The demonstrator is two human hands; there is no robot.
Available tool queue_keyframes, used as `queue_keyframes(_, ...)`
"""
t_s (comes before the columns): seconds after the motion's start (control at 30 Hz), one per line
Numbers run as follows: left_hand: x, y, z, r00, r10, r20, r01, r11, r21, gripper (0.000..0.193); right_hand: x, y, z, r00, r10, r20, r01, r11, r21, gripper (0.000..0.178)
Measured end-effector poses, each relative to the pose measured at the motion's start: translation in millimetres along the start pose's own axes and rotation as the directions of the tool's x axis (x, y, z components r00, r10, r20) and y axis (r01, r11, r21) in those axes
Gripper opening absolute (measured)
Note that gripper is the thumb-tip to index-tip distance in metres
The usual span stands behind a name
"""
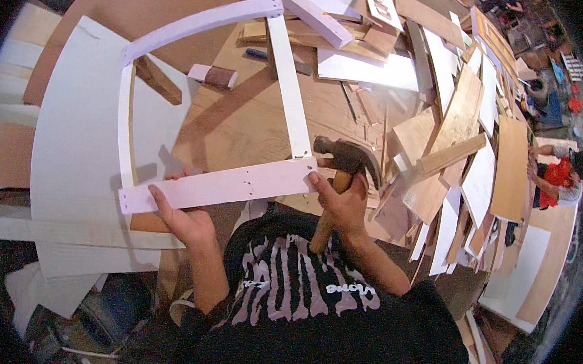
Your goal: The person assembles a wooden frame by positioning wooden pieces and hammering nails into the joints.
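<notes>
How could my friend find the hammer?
Find the big four-sided frame, then its near bar, gripped at the left end by the left hand. At that bar's right end is the right hand, with the hammer: a dark, curved claw head on a wooden handle, unlike the flat boards beyond.

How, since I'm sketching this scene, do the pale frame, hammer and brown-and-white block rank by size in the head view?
Largest to smallest:
1. Pale frame
2. Hammer
3. Brown-and-white block
</notes>
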State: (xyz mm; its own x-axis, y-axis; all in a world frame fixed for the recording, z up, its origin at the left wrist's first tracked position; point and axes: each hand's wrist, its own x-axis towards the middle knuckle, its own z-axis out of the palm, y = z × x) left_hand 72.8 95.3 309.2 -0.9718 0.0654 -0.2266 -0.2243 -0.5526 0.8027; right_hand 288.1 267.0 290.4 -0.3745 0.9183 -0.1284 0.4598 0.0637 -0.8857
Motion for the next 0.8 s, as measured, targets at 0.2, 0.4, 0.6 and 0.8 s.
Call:
queue_keyframes(0.2,17.4,3.6,10.8,0.992,0.032,-0.125,-0.031,0.999,0.007,0.039,1.0,-41.5,-24.9,0.984,0.031,0.174,-0.130,0.794,0.593,0.032)
queue_keyframes(0.4,13.7,-4.2,15.6,0.998,-0.063,0.009,0.063,0.951,-0.303,0.035,79.6,-116.4,-80.8,0.752,-0.475,0.457,0.548,0.836,-0.033,0.025)
queue_keyframes(0.6,10.4,-8.9,4.3,0.992,-0.125,-0.012,0.110,0.909,-0.401,0.032,114.7,-188.6,-45.5,0.332,-0.452,0.828,0.828,0.560,-0.027,0.018)
queue_keyframes(0.8,14.0,-3.1,1.6,0.986,-0.130,0.109,0.165,0.882,-0.442,0.031,119.3,-226.0,-28.0,0.365,-0.104,0.925,0.804,0.537,-0.256,0.018)
